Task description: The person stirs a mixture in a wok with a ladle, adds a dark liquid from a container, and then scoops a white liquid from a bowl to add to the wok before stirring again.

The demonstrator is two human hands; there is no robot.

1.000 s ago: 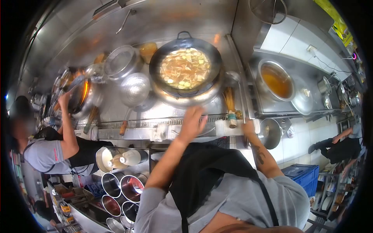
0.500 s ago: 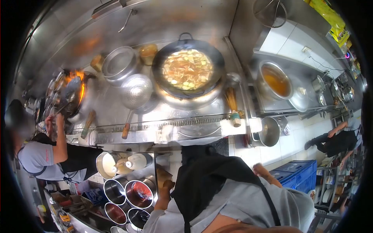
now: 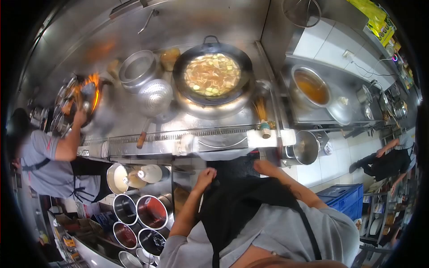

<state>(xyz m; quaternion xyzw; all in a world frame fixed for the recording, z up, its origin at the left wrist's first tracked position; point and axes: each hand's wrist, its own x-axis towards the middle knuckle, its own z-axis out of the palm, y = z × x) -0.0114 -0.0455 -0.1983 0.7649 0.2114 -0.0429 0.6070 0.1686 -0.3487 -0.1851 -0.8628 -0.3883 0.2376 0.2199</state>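
Observation:
My left hand is closed in front of my black apron, its palm turned out of sight. Level with it, my right hand is also closed, and its inner side is hidden. Both hands are apart from each other, below the front edge of the stove. Ahead, a large wok holds a brothy stew with pale pieces and green-rimmed slices. To its left lies a perforated ladle with a wooden handle. A bamboo brush rests to the wok's right.
A co-worker works at a flaming wok on the left. Sauce pots stand left of me. A pot of amber liquid sits on the right counter. A blue crate and another person are at right.
Both my hands have moved forward and inward, toward the stove edge. The co-worker's arm now reaches toward the flaming wok. The view has shifted slightly.

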